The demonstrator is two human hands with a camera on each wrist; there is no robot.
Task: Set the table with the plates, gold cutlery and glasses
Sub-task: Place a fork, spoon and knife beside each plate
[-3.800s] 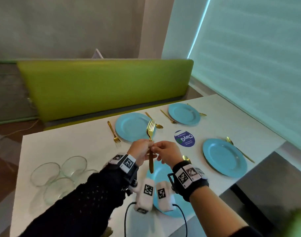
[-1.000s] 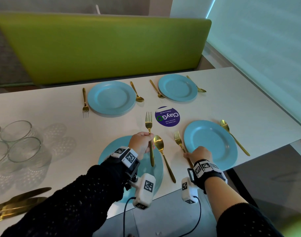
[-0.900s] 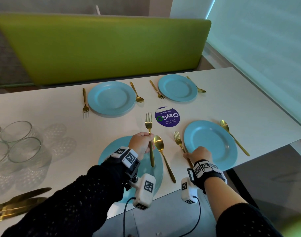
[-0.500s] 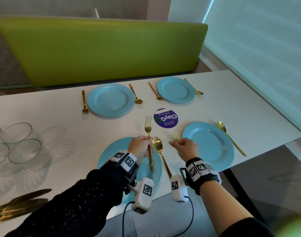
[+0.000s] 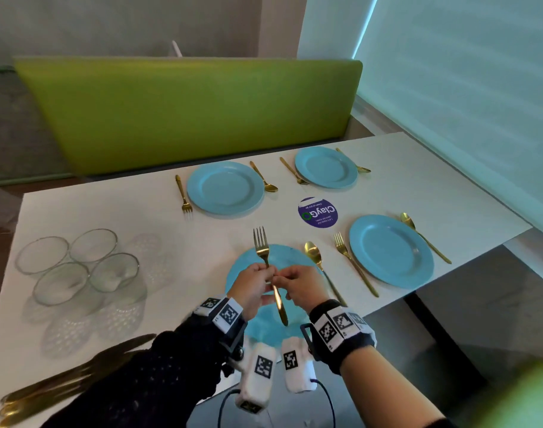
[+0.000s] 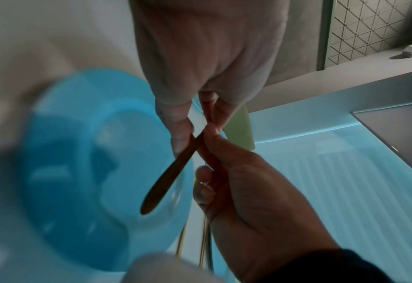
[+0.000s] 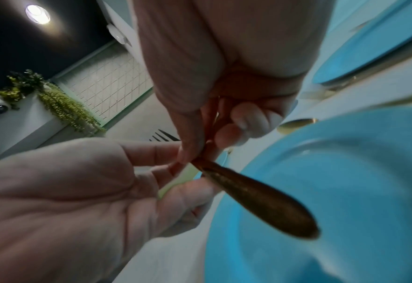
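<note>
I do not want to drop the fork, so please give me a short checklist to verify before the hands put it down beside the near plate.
1. Fork held firmly: ok. The left hand and the right hand both pinch its handle above the near plate.
2. Free place left of the near plate on the table: ok, bare surface there.
3. Spoon already on the plate's right: ok.
4. The other three plates each have a fork and a spoon: ok.
5. Glasses placed at the settings: not ok, four are grouped at the left.
6. Knives placed: not ok, they lie at the near left edge.
</note>
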